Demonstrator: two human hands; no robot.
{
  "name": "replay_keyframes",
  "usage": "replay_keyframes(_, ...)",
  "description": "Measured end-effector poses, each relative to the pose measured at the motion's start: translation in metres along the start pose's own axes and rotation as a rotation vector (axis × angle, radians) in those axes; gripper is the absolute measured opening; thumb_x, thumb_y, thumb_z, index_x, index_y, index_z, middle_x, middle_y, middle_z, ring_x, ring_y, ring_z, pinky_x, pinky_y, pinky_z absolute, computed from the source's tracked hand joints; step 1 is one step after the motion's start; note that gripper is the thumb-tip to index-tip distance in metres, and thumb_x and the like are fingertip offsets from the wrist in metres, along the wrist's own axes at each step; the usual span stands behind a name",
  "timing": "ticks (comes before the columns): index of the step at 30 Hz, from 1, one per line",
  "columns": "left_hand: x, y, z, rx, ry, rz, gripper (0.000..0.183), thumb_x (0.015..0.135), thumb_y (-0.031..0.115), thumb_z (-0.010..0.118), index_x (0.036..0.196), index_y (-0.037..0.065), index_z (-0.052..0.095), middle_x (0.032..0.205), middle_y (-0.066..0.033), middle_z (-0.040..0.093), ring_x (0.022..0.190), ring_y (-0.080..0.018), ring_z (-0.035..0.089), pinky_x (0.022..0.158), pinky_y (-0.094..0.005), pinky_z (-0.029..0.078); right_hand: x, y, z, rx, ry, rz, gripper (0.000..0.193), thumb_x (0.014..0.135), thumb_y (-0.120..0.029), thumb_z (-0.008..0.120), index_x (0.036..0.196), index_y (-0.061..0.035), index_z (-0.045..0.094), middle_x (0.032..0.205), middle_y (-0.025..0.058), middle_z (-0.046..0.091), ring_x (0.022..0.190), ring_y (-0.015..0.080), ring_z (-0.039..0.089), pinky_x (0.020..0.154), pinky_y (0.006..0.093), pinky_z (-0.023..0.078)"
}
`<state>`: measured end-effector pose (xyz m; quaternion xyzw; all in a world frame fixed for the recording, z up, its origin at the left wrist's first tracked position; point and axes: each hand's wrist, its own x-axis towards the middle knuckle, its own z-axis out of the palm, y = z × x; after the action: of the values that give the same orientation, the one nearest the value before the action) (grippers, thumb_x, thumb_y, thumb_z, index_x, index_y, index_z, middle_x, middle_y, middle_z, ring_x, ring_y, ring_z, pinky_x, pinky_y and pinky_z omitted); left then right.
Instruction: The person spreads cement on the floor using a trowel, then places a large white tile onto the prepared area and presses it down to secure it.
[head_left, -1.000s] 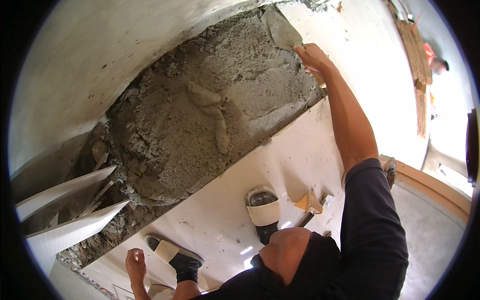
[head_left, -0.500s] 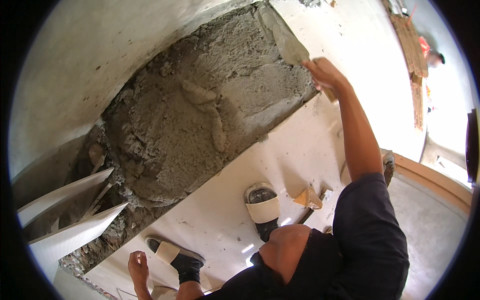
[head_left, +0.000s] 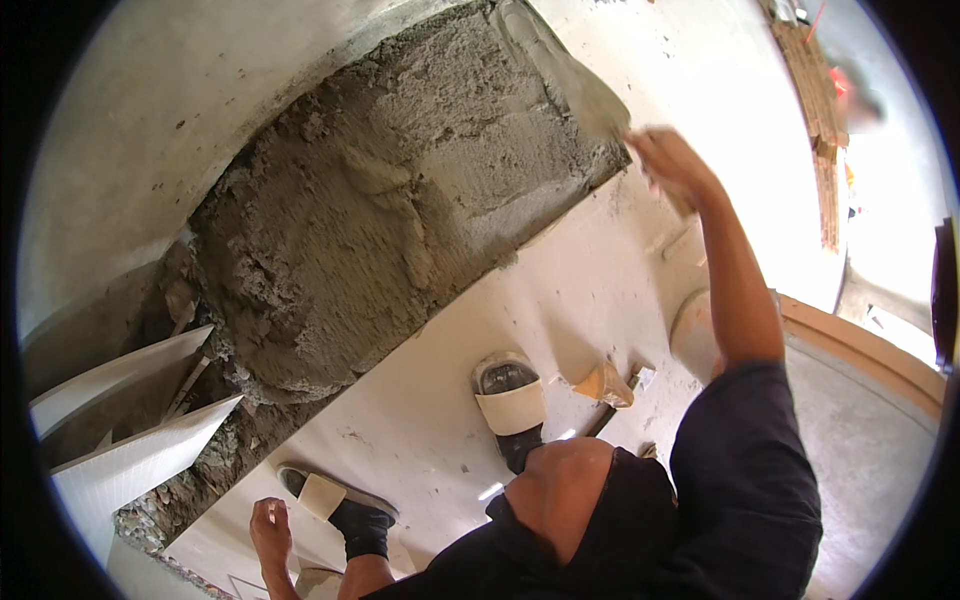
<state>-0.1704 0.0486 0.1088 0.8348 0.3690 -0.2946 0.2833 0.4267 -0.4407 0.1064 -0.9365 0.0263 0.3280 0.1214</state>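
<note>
My right hand (head_left: 678, 165) is shut on the handle of a steel trowel (head_left: 575, 80). Its blade lies flat on the far right corner of a wide bed of wet grey mortar (head_left: 400, 220). The mortar is rough and lumpy, with a smoother strip near the blade. My right arm in a dark sleeve reaches up across the pale floor (head_left: 560, 300). My left hand (head_left: 270, 528) hangs low at the bottom left beside my left foot (head_left: 335, 505), fingers curled with nothing seen in them.
White tiles (head_left: 130, 440) lean at the left edge of the mortar, with rubble below them. My right foot (head_left: 510, 400) in a sandal stands on the floor next to a small tan scrap (head_left: 604, 385). A wooden plank (head_left: 810, 90) lies far right; a curved wooden edge (head_left: 870, 345) borders grey concrete.
My right hand has drawn the trowel back along the mortar's far corner, toward the right and nearer to me. The left hand has stayed low by my foot.
</note>
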Motion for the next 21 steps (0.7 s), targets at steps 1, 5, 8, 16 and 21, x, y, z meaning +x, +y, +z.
replay_keyframes(1, 0.0, 0.003, -0.001, -0.001, -0.001, 0.01, 0.02, 0.092, 0.019, 0.057, 0.094, 0.0, 0.061, 0.09, -0.0167, 0.063, 0.079, -0.0326, 0.06, 0.072, -0.04, 0.047, 0.021, -0.011, -0.008, -0.059, -0.012, 0.004, 0.053, 0.098, -0.048, 0.043, 0.093, 0.0014, 0.061, 0.07, 0.008, 0.059, 0.06, 0.0179, 0.06, 0.061, 0.0386, 0.051)
replay_keyframes(5, 0.003, 0.02, -0.006, -0.027, -0.001, -0.019, 0.02, 0.093, 0.02, 0.057, 0.094, 0.0, 0.061, 0.091, -0.016, 0.063, 0.08, -0.031, 0.06, 0.073, -0.0395, 0.047, 0.054, -0.025, -0.032, -0.171, -0.086, -0.017, 0.052, 0.098, -0.047, 0.042, 0.092, 0.0011, 0.06, 0.066, 0.0088, 0.059, 0.055, 0.0175, 0.058, 0.05, 0.0348, 0.05)
replay_keyframes(8, 0.004, 0.025, -0.001, -0.08, -0.006, -0.046, 0.021, 0.093, 0.02, 0.057, 0.095, 0.0, 0.061, 0.091, -0.0156, 0.063, 0.081, -0.0294, 0.061, 0.074, -0.0387, 0.048, 0.025, 0.003, -0.024, -0.118, -0.147, 0.02, 0.051, 0.098, -0.044, 0.044, 0.095, 0.0031, 0.061, 0.062, 0.0099, 0.056, 0.05, 0.0169, 0.055, 0.048, 0.0348, 0.049)
replay_keyframes(16, -0.005, 0.013, 0.012, -0.062, -0.025, 0.039, 0.026, 0.095, 0.024, 0.055, 0.092, -0.001, 0.06, 0.082, -0.0163, 0.062, 0.071, -0.0261, 0.058, 0.067, -0.0382, 0.048, -0.083, 0.085, 0.041, -0.086, -0.046, 0.156, 0.048, 0.096, -0.045, 0.046, 0.104, -0.0007, 0.061, 0.077, 0.0145, 0.063, 0.067, 0.0249, 0.064, 0.071, 0.0414, 0.05)
replay_keyframes(21, 0.007, 0.022, 0.001, 0.012, -0.045, 0.008, 0.024, 0.094, 0.022, 0.055, 0.095, -0.001, 0.061, 0.086, -0.0165, 0.062, 0.077, -0.0292, 0.06, 0.071, -0.0393, 0.047, -0.091, 0.09, 0.065, -0.272, 0.154, 0.046, 0.047, 0.093, -0.045, 0.05, 0.104, -0.0012, 0.062, 0.085, 0.0194, 0.067, 0.081, 0.0312, 0.067, 0.076, 0.0444, 0.049)
